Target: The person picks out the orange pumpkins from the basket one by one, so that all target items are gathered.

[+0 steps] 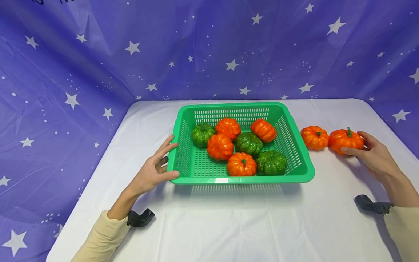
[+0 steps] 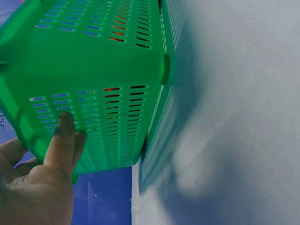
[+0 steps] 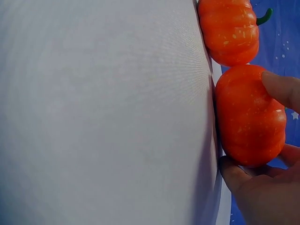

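My left hand [image 1: 151,171] lies flat-fingered against the basket [image 1: 183,153] wall to steady it, while my right hand [image 1: 373,155] grips the end pumpkin [image 1: 346,140] for lifting

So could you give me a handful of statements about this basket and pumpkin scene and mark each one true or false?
1. The green basket holds seven small pumpkins. True: four orange, three green.
2. The right hand grips a green pumpkin. False: it grips an orange pumpkin that sits on the white table.
3. The left hand touches the basket's left wall. True: its fingers rest against the slotted side.
4. Three pumpkins lie on the table outside the basket. False: only two, the gripped one and a second orange pumpkin beside it.
5. The basket stands upside down. False: it stands upright with its opening up.
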Motion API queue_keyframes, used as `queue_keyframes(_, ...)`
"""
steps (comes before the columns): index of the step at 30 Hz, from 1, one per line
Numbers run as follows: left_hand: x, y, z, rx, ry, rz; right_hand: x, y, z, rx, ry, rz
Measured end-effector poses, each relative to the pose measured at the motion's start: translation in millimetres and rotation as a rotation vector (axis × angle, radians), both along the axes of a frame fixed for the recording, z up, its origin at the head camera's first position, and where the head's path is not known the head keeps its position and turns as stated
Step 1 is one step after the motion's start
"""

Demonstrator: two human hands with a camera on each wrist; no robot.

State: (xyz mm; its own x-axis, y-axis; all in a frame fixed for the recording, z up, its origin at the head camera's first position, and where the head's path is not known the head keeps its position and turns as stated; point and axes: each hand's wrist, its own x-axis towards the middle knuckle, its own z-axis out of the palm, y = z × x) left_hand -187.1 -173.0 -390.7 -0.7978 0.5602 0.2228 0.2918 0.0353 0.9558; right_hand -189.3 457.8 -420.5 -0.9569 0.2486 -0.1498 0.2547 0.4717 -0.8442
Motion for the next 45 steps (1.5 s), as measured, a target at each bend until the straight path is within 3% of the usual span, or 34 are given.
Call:
queue_keyframes(10,-0.1,-0.6,-1.2,0.007,-0.002,-0.007,1.9,-1.8,1.4,-0.083,-0.005,0.041)
queue_keyframes(21,-0.1,0.1,-2.5,0.022,-0.005,-0.011,3.0,1.3,0.2,-0.097,0.016,0.052)
queue_keyframes(29,0.0,1.5,-1.7,0.056,-0.017,-0.009,5.8,5.5,0.5,-0.07,0.035,-0.026)
queue_keyframes(31,-0.1,2.2,-1.4,0.073,-0.023,-0.013,7.2,6.5,1.4,-0.113,0.082,-0.073)
queue_keyframes(36,-0.9,2.8,-1.5,0.09,-0.027,-0.014,-3.5,39.6,-18.0,-0.302,0.294,-0.212)
queue_keyframes(38,-1.0,2.7,-1.5,0.084,-0.023,-0.009,-4.6,44.1,-18.4,-0.318,0.342,-0.258)
queue_keyframes(42,-0.8,2.5,-1.4,0.077,-0.021,-0.004,10.5,12.8,12.6,-0.256,0.371,-0.32)
queue_keyframes(45,-0.6,2.1,-1.8,0.073,-0.018,0.0,20.9,-10.3,33.3,-0.208,0.378,-0.319)
